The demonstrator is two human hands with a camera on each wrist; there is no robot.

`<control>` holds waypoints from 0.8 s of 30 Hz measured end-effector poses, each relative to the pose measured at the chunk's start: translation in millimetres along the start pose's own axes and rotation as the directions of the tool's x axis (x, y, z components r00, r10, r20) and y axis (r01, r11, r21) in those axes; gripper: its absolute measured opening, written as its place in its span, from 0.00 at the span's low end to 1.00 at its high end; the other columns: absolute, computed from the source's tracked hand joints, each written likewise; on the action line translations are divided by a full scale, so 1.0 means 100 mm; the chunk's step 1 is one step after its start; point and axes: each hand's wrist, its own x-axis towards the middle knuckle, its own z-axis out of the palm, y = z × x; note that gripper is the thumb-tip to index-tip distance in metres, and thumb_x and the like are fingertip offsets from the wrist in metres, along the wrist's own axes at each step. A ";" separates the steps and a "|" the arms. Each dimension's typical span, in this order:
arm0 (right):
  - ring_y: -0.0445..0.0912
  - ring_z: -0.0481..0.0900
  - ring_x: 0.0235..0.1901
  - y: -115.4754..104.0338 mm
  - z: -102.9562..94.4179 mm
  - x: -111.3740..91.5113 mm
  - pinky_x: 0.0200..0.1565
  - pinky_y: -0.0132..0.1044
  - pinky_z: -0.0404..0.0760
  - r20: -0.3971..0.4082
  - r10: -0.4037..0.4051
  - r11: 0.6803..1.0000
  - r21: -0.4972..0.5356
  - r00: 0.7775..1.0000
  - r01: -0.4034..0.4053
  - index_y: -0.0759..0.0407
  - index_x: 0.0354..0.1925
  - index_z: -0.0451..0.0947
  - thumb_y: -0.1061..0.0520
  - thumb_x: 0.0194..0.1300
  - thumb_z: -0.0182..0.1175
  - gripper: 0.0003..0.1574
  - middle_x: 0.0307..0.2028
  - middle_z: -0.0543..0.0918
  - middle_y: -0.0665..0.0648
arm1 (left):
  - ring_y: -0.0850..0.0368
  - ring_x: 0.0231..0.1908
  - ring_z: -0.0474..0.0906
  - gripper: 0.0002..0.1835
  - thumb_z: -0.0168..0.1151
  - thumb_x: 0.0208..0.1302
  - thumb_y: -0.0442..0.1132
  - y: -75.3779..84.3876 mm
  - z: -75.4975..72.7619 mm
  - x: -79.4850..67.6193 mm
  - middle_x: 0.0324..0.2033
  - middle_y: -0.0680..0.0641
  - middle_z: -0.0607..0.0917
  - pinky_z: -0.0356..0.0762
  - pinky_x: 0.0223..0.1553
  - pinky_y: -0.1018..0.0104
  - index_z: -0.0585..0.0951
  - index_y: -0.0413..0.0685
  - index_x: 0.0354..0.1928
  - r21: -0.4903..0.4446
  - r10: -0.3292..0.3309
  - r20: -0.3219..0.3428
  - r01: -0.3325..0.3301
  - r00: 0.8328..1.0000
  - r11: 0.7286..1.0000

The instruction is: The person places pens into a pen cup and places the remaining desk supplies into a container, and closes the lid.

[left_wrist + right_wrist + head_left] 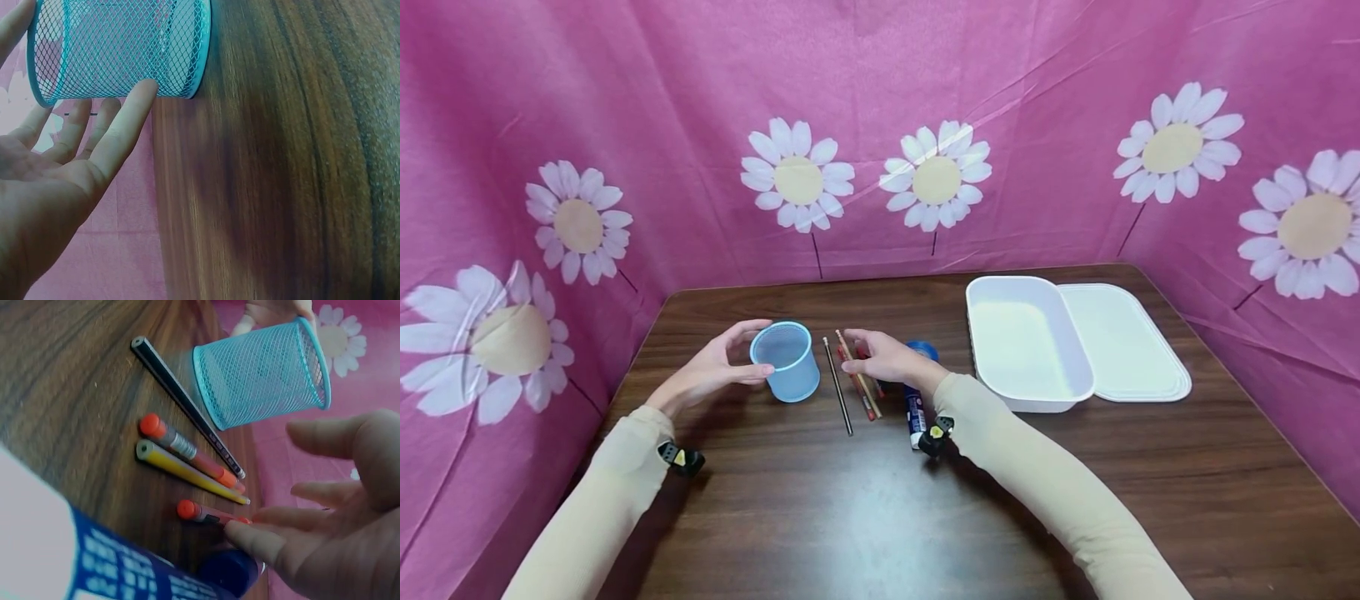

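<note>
A light-blue mesh pencil cup (793,379) stands upright on the wooden table. My left hand (722,367) holds its left side, thumb at the near rim and the other fingers round the far side; fingertips touch the mesh in the left wrist view. My right hand (883,358) hovers over the pencils with relaxed fingers and nothing between them. Beneath it lie a yellow pencil (187,473), a red-capped pen (181,447) and a second, shorter-looking red pen (203,512). A black pencil (838,387) lies between the cup and these.
A blue-and-white tube (915,417) lies under my right wrist, beside a blue round-topped thing (922,348) partly hidden by the hand. Farther right stands a white plastic box (1030,342), its white lid (1127,342) flat beside it. A pink flowered curtain (865,83) surrounds the table.
</note>
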 end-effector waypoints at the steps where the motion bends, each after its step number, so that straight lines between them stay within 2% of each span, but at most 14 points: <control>1: 0.57 0.64 0.71 0.00 -0.01 0.01 0.70 0.50 0.65 -0.017 0.005 0.999 -0.044 1.000 -0.005 0.65 0.76 0.57 0.59 0.71 0.63 0.42 0.70 0.68 0.71 | 0.42 0.56 0.77 0.42 0.73 0.61 0.32 0.01 0.00 0.00 0.63 0.34 0.72 0.82 0.50 0.43 0.62 0.47 0.75 0.023 0.006 -0.006 -0.005 1.000 1.000; 3: 0.57 0.67 0.69 0.01 -0.01 0.02 0.69 0.50 0.67 -0.053 0.012 0.989 -0.148 0.999 -0.019 0.65 0.76 0.59 0.60 0.69 0.66 0.43 0.67 0.71 0.70 | 0.42 0.59 0.74 0.43 0.74 0.61 0.34 0.02 0.00 0.00 0.64 0.38 0.74 0.81 0.54 0.50 0.62 0.48 0.75 0.080 0.020 -0.017 -0.019 1.000 0.997; 6: 0.55 0.73 0.62 0.00 -0.01 0.06 0.66 0.48 0.71 -0.098 0.017 0.955 -0.293 0.995 -0.045 0.65 0.74 0.62 0.61 0.63 0.70 0.46 0.61 0.77 0.67 | 0.45 0.62 0.71 0.44 0.76 0.60 0.38 0.04 0.01 0.00 0.63 0.43 0.76 0.75 0.58 0.60 0.63 0.49 0.75 0.170 0.047 -0.036 -0.041 0.998 0.985; 9: 0.53 0.75 0.59 -0.02 -0.01 0.09 0.64 0.47 0.73 -0.137 0.035 0.920 -0.382 0.990 -0.085 0.64 0.74 0.63 0.61 0.60 0.73 0.49 0.59 0.79 0.64 | 0.48 0.62 0.71 0.44 0.77 0.59 0.39 0.04 0.02 0.01 0.62 0.44 0.77 0.71 0.60 0.60 0.65 0.49 0.74 0.220 0.070 -0.047 -0.058 0.996 0.974; 12: 0.51 0.83 0.48 -0.06 0.00 0.13 0.51 0.43 0.84 -0.146 0.085 0.924 -0.358 0.986 -0.133 0.64 0.75 0.61 0.64 0.59 0.74 0.51 0.55 0.80 0.64 | 0.49 0.60 0.72 0.42 0.77 0.58 0.39 0.04 0.03 0.01 0.60 0.45 0.78 0.72 0.59 0.59 0.68 0.51 0.73 0.235 0.086 -0.056 -0.071 0.995 0.969; 14: 0.50 0.85 0.38 -0.06 -0.01 0.16 0.37 0.38 0.87 -0.138 0.116 0.937 -0.314 0.984 -0.155 0.66 0.70 0.67 0.66 0.59 0.73 0.43 0.46 0.80 0.63 | 0.49 0.60 0.71 0.41 0.77 0.58 0.39 0.03 0.03 0.02 0.61 0.44 0.78 0.73 0.58 0.60 0.69 0.52 0.72 0.239 0.094 -0.062 -0.076 0.994 0.968; 16: 0.48 0.84 0.27 -0.04 -0.01 0.20 0.26 0.33 0.85 -0.135 0.145 0.943 -0.281 0.980 -0.178 0.67 0.62 0.72 0.67 0.60 0.72 0.34 0.38 0.78 0.61 | 0.49 0.59 0.72 0.40 0.78 0.58 0.39 0.01 0.04 0.02 0.60 0.45 0.78 0.75 0.56 0.62 0.70 0.52 0.72 0.239 0.094 -0.071 -0.075 0.993 0.968; 19: 0.47 0.84 0.24 -0.02 0.01 0.26 0.22 0.33 0.84 -0.129 0.167 0.938 -0.283 0.977 -0.198 0.67 0.52 0.74 0.68 0.60 0.70 0.23 0.30 0.78 0.60 | 0.49 0.58 0.73 0.40 0.78 0.57 0.40 -0.02 0.04 0.01 0.60 0.45 0.79 0.75 0.55 0.62 0.70 0.53 0.71 0.259 0.095 -0.087 -0.070 0.992 0.963; 24: 0.48 0.84 0.21 -0.03 0.04 0.28 0.21 0.36 0.84 -0.104 0.219 0.933 -0.270 0.970 -0.240 0.68 0.47 0.75 0.71 0.62 0.64 0.14 0.24 0.82 0.60 | 0.48 0.56 0.73 0.42 0.78 0.57 0.40 -0.05 0.06 0.02 0.57 0.45 0.79 0.73 0.54 0.63 0.69 0.54 0.73 0.292 0.113 -0.091 -0.082 0.989 0.953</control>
